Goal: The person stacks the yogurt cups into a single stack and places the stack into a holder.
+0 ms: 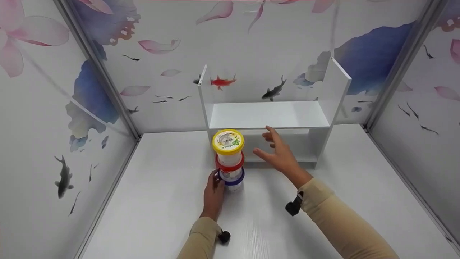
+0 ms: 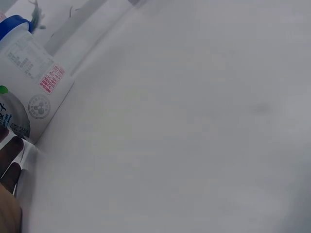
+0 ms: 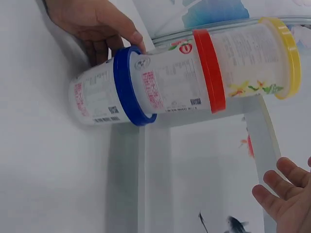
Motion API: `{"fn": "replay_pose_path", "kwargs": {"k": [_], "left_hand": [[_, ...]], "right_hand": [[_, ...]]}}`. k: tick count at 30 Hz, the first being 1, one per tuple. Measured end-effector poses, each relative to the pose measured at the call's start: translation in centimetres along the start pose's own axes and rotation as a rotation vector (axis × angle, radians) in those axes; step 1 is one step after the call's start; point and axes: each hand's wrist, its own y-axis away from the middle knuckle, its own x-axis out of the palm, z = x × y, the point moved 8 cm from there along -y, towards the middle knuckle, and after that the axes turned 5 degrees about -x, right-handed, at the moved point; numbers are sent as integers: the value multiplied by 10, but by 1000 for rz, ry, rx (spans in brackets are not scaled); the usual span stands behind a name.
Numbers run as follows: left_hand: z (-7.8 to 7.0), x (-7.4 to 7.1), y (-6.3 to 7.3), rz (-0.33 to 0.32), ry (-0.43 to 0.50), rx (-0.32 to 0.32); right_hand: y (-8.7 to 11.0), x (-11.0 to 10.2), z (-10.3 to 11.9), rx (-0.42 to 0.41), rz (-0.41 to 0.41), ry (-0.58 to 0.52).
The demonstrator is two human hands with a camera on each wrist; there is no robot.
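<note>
Three white printed tubs stand in a stack on the white table: the yellow-lidded tub (image 1: 228,141) on top, the red-lidded tub (image 1: 230,161) in the middle, the blue-lidded tub (image 1: 231,175) at the bottom. My left hand (image 1: 213,196) holds the bottom tub from its left side, thumb near the blue lid; part of its fingers is hidden behind the tub in the right wrist view. To the right of the stack, my right hand (image 1: 282,154) hangs in the air with fingers spread, holding nothing, in front of a white shelf unit (image 1: 269,114).
The shelf unit has two upright side panels and stands at the table's (image 1: 169,180) back, right behind the stack. Patterned wall panels (image 1: 172,68) with fish and petals enclose the table at the back and both sides.
</note>
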Motion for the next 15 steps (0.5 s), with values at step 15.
{"fn": "replay_pose_path", "kwargs": {"k": [15], "left_hand": [[-1,2,-1,2,-63,53]], "right_hand": [[14,-84,-43,-4,-200,13]]}}
